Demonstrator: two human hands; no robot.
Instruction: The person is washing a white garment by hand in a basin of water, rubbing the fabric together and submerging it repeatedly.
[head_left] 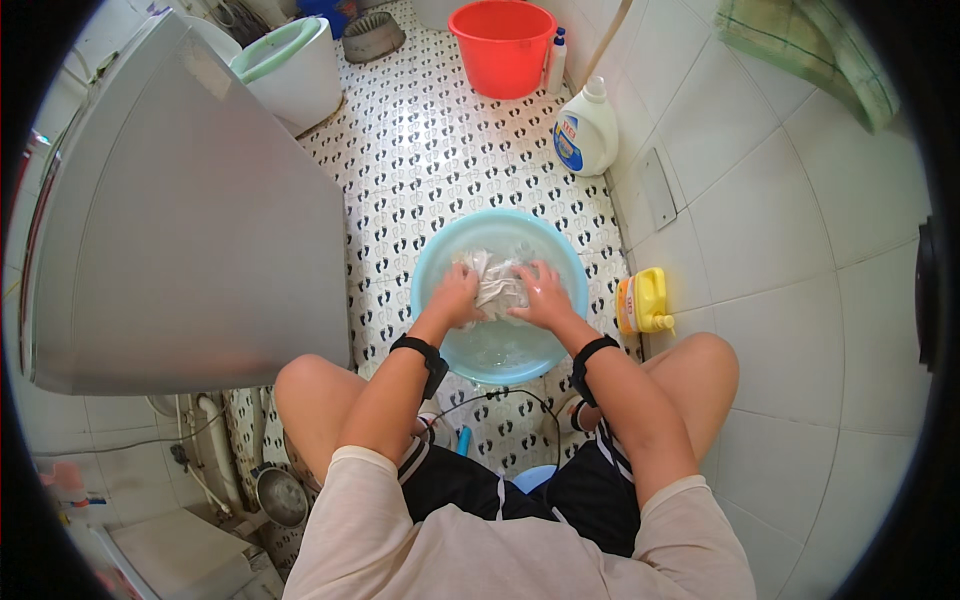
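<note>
Between my knees a light blue basin (571,345) of water stands on the floor. A wet whitish cloth (492,280) lies bunched in it, its kind hard to make out. At the cloth's left side, my left hand (458,296) has its fingers curled into the fabric. My right hand (543,296) grips the other side, fingers bent over the folds. Both hands are at the water's surface, a short gap apart. Some fingertips are hidden by the cloth and water. Each forearm wears a black strap with a small device.
To the right, a yellow pump bottle (648,300) and a white detergent jug (590,130) stand by the tiled wall. A red bucket (503,50) is farther back. A large grey appliance (200,230) fills the left side. A black cable (510,392) crosses the floor near my feet.
</note>
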